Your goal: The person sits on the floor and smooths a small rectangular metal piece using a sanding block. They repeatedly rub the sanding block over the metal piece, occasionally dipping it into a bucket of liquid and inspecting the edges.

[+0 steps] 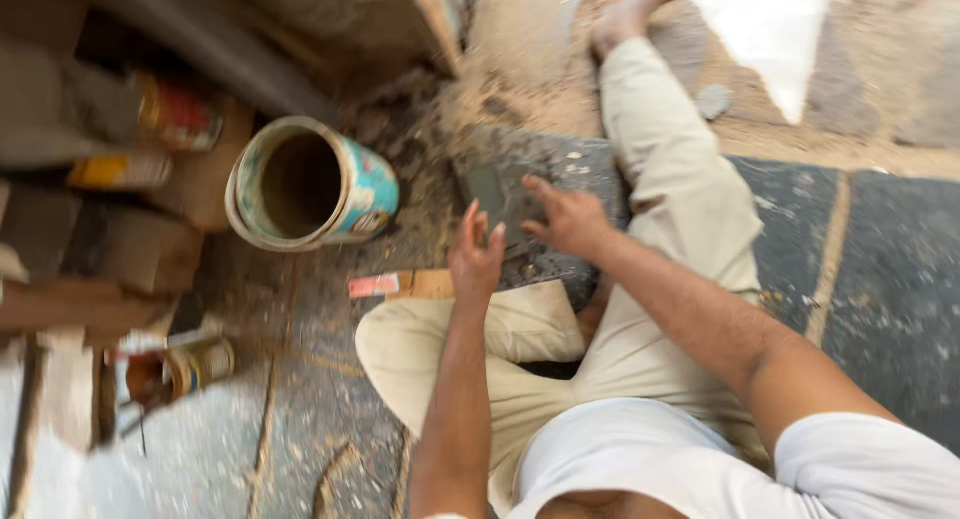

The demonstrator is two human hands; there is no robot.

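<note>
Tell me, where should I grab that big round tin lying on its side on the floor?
Probably by the rim of the big teal and cream tin can. It lies on its side with the open mouth facing left and towards the person, so a grip could hook over the top edge of that mouth from the left. The smooth round wall looks too wide for one hand. Both hands are empty and open.

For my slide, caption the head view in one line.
Seated person's left hand and right hand hover over a dark flat block beside a tipped, open teal can on the dusty floor.
</note>
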